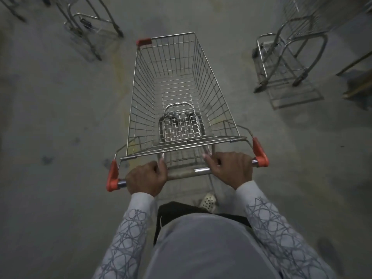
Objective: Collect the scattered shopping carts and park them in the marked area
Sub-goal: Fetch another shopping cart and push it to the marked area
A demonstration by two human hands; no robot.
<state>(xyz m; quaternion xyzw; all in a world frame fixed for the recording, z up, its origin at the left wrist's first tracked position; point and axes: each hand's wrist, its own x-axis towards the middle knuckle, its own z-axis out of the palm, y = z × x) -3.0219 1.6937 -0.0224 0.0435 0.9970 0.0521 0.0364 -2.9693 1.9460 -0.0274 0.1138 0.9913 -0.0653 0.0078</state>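
a wire shopping cart (181, 91) stretches straight ahead of the person, its long axis pointing away along the dim concrete floor (50, 117). the left hand (148, 179) and right hand (229, 168) each curl around the handle bar (201, 170), equally near. more carts stand ahead: one left (88, 23), one right (285, 57).

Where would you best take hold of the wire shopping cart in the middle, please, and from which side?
Take the horizontal handle bar at its wide near end, coming from behind, one hand toward each orange end cap. The bar spans the cart crosswise, and the left hand and right hand wrap it there now.
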